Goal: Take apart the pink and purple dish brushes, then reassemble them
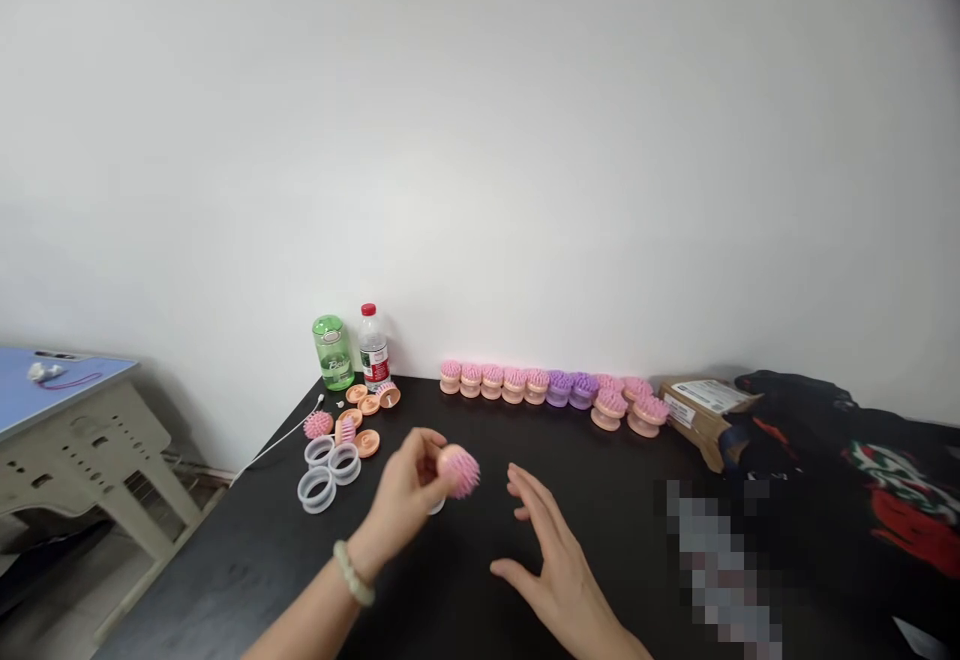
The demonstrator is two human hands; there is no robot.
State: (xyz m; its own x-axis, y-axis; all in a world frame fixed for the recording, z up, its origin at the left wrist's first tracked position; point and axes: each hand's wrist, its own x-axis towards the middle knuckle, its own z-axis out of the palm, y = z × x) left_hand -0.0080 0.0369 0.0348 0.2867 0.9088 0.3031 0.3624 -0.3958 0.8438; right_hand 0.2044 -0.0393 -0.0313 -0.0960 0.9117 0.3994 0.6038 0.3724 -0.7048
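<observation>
My left hand [409, 485], with a beaded bracelet at the wrist, grips a pink-bristled scalp brush head [462, 472] above the black table [457, 590]. Its bristles point right. A pale ring [437, 506] shows partly behind that hand. Just to the right, my right hand [551, 565] is held with fingers apart and touches nothing. Left of my hands lie clear rings [316, 490], peach round discs [367, 443] and pink bristle pieces [318, 425]. Along the wall stands a row of brushes with pink bristles [492, 380] and purple bristles [583, 390].
A green container [333, 352] and a red-capped bottle [374, 350] stand at the back left. A white cable [277, 440] runs over the left edge. On the right are a cardboard box [701, 410] and dark cloth [840, 500]. A blue-topped desk [60, 380] stands apart at far left.
</observation>
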